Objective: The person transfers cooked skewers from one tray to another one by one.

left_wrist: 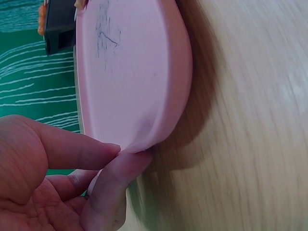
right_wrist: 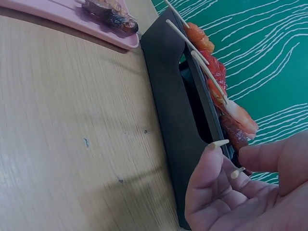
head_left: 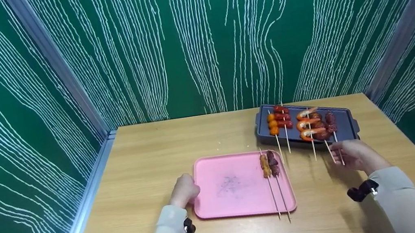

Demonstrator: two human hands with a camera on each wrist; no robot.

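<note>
My left hand (head_left: 185, 189) pinches the left rim of a pink tray (head_left: 221, 209) between thumb and forefinger; the pinch shows closely in the left wrist view. On the tray's right side lie a golden-brown meat skewer (head_left: 265, 166) and a dark meat skewer (head_left: 273, 163), their sticks crossing the front rim. My right hand (head_left: 355, 156) is at the front right of a dark grill pan (head_left: 344, 108). Its thumb and forefinger stand slightly apart around the stick end of a dark red meat skewer (head_left: 330, 122). Beside it lies the meatball skewer (head_left: 319, 126), whose stick end is near my forefinger.
Also across the pan lie a shrimp skewer (head_left: 304, 124), a red skewer (head_left: 282, 117) and an orange ball skewer (head_left: 273, 124), sticks overhanging the front. The pan stands at the back right of the wooden table (head_left: 146, 150). Green panels (head_left: 196, 97) enclose the table's back and sides.
</note>
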